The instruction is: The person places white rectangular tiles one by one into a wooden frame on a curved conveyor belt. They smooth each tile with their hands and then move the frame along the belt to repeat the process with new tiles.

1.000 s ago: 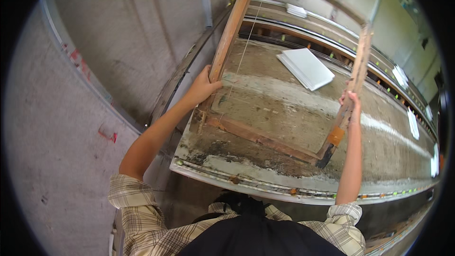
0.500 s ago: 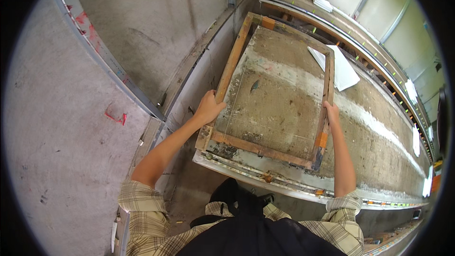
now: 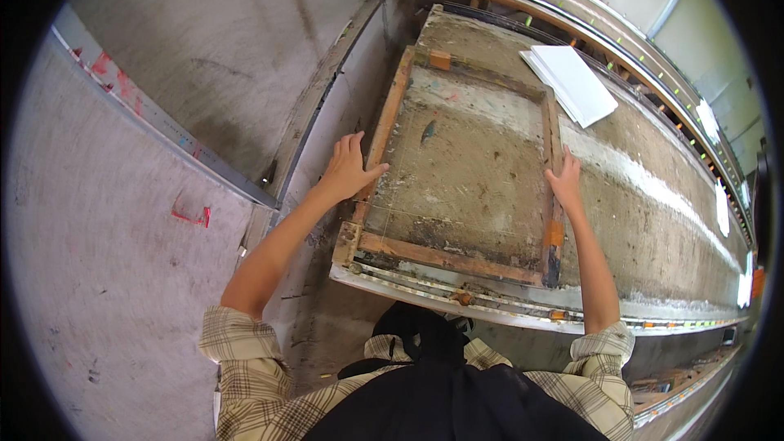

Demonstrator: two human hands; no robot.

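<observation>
A rectangular wooden frame (image 3: 457, 268) lies on the stained brown worktable (image 3: 645, 253), its near rail close to the table's front edge. My left hand (image 3: 347, 170) is open at the frame's left rail, fingers spread outside it and the thumb tip over the wood. At the right rail, my right hand (image 3: 565, 182) is open too, thumb and fingers apart, resting on or just above the wood. Through the frame the dirty tabletop shows, with a small dark blue-green mark. Orange patches sit on the far-left corner and the right rail.
White flat sheets (image 3: 576, 86) lie on the table beyond the frame's far-right corner. A long shelf (image 3: 563, 20) runs behind the table. Close on my left stands a grey wall panel (image 3: 122, 278), with a narrow gap beside the table. A lower shelf (image 3: 686, 388) holds scraps at the right.
The frame's far end has come down and toward me, so it now lies flat. Both hands have loosened from its side rails, with their fingers spreading apart.
</observation>
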